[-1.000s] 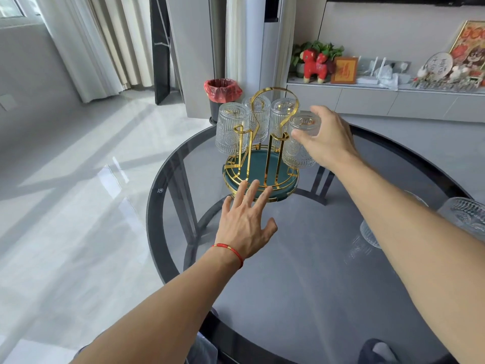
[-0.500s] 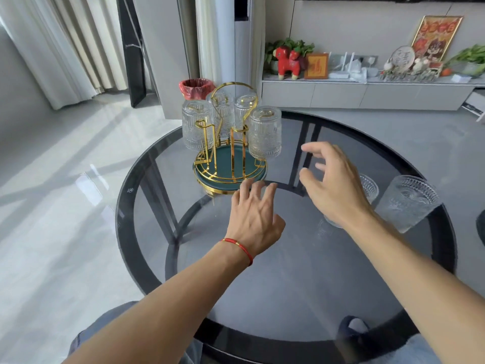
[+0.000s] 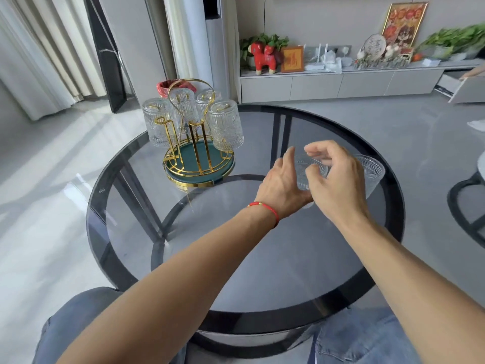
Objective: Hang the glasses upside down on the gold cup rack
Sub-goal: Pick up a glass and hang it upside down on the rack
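The gold cup rack [image 3: 198, 164] with a green tray base stands at the back left of the round glass table [image 3: 262, 258]. Several ribbed glasses hang upside down on it, the nearest one [image 3: 226, 128] on its right side. Two more ribbed glasses stand upright at the table's right. The nearer glass [image 3: 311, 168] sits between my hands. My right hand [image 3: 337, 179] curls over its rim, with the thumb on the near wall. My left hand [image 3: 282, 185] is beside its left wall with the fingers spread. The other glass [image 3: 374, 172] is partly hidden behind my right hand.
The table's dark rim runs close to my knees. Part of a second dark table [image 3: 472, 203] shows at the right edge. A red-lined bin [image 3: 164, 86] stands on the floor behind the rack. A low cabinet [image 3: 341, 82] with ornaments lines the far wall.
My right hand let go of the glass it hung on the rack and swung right to the upright glass. My left hand left the rack's base and followed. The view turned right.
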Demonstrator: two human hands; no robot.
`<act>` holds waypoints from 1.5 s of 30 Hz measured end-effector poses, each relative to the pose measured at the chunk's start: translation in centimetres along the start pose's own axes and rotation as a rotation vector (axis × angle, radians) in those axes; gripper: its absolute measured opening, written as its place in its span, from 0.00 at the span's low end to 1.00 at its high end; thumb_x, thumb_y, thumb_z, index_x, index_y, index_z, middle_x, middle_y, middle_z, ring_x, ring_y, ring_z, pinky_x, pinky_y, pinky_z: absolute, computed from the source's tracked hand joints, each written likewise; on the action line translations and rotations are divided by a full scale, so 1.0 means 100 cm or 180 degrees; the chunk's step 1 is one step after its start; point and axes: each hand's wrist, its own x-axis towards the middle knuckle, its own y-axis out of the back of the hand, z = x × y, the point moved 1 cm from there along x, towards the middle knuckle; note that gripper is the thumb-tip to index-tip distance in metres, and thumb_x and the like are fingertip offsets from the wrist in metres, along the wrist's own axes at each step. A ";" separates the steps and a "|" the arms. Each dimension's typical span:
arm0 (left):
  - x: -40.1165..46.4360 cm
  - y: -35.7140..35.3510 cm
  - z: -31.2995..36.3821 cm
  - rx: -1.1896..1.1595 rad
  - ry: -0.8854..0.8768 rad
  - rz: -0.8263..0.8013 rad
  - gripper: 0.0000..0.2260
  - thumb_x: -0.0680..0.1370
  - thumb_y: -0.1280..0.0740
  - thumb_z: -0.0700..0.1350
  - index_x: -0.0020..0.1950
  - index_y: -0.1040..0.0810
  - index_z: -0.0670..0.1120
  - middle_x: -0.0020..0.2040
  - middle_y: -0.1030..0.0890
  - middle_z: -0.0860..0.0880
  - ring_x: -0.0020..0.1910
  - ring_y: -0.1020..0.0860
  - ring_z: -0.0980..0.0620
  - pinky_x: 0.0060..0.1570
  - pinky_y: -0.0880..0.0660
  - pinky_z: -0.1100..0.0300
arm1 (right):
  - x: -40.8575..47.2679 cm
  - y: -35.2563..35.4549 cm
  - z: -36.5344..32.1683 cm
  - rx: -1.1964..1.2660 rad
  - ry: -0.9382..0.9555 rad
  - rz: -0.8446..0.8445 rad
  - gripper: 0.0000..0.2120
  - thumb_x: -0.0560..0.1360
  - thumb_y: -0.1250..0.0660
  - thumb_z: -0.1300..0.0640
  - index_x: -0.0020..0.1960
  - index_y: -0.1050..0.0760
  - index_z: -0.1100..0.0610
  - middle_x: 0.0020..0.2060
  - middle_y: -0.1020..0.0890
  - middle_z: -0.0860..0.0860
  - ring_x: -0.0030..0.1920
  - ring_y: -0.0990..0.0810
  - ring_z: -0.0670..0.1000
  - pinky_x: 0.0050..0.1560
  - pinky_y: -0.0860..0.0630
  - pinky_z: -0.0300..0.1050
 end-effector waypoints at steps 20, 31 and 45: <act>-0.039 0.081 -0.074 -0.0957 0.0368 0.0262 0.36 0.59 0.19 0.60 0.63 0.26 0.52 0.57 0.18 0.56 0.57 0.20 0.61 0.55 0.25 0.68 | -0.005 -0.035 0.010 0.0599 -0.1001 -0.1170 0.16 0.79 0.33 0.55 0.67 0.22 0.54 0.60 0.18 0.49 0.55 0.19 0.41 0.59 0.25 0.34; -0.040 0.097 -0.099 -0.3265 0.0677 0.0050 0.28 0.63 0.26 0.36 0.63 0.28 0.40 0.54 0.20 0.45 0.52 0.20 0.48 0.55 0.23 0.49 | -0.008 -0.077 0.004 0.3295 -0.2458 -0.2121 0.17 0.83 0.36 0.49 0.60 0.14 0.58 0.58 0.13 0.61 0.53 0.12 0.58 0.52 0.15 0.54; -0.062 0.135 -0.182 0.0553 0.0275 0.0244 0.32 0.77 0.28 0.49 0.79 0.34 0.51 0.78 0.34 0.43 0.78 0.37 0.42 0.75 0.35 0.45 | 0.015 -0.074 -0.062 0.2055 -0.0716 -0.1002 0.26 0.73 0.22 0.50 0.67 0.23 0.55 0.59 0.14 0.56 0.54 0.14 0.50 0.44 0.16 0.49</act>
